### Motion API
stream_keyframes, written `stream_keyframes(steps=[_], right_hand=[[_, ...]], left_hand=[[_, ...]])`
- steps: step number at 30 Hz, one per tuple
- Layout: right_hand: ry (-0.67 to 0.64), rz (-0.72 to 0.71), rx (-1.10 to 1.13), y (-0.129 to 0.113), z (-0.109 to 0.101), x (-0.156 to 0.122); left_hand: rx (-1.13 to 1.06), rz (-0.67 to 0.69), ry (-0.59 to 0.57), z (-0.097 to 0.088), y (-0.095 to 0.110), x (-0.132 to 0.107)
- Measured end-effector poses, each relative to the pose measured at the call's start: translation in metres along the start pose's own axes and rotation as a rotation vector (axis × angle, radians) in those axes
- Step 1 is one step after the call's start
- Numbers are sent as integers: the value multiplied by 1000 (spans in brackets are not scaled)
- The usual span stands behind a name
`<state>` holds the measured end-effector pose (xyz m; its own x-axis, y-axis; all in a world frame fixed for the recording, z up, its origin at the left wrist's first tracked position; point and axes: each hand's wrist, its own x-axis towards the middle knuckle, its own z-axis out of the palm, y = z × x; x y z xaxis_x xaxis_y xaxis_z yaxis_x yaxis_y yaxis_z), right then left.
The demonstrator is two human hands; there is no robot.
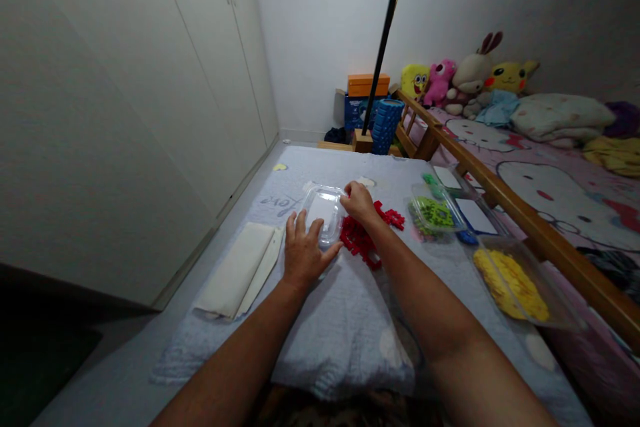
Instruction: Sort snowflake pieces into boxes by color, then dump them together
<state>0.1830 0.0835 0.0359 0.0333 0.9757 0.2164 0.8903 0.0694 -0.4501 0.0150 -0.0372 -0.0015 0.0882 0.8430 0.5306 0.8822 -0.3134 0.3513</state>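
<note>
A clear plastic container (326,208) lies on the cloth-covered surface in front of me. My left hand (306,250) rests at its near left side, fingers spread over the rim. At the far right corner my right hand (358,201) is closed, thumb and fingers pinching the rim. Red plastic pieces (356,237) are heaped just right of the container, partly hidden under my right wrist and forearm.
Left of my hands lie folded cream sheets (239,268). On the right stand clear boxes of green pieces (433,213) and yellow pieces (510,283). A wooden bed rail (480,177) borders that side; a black pole (384,40) rises beyond the far edge.
</note>
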Motion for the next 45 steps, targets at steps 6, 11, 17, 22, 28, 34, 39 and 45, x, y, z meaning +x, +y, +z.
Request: stream_keyframes(steps=[6, 11, 17, 22, 28, 34, 39, 45], right_hand=[[-74, 90, 96, -2, -6, 2], [-118, 190, 263, 1, -5, 8], [-170, 211, 375, 6, -2, 16], [-217, 234, 405, 7, 0, 19], [-194, 216, 346, 6, 2, 22], [-191, 197, 327, 6, -1, 20], [-221, 230, 346, 12, -2, 24], [-280, 211, 313, 10, -9, 36]], left_hand=[[5, 2, 4, -1, 2, 2], [1, 2, 8, 1, 0, 2], [11, 8, 1, 2, 1, 3], [28, 23, -2, 1, 3, 4], [38, 30, 5, 0, 2, 3], [30, 25, 2, 1, 2, 3], [14, 25, 11, 1, 1, 4], [11, 34, 8, 2, 0, 3]])
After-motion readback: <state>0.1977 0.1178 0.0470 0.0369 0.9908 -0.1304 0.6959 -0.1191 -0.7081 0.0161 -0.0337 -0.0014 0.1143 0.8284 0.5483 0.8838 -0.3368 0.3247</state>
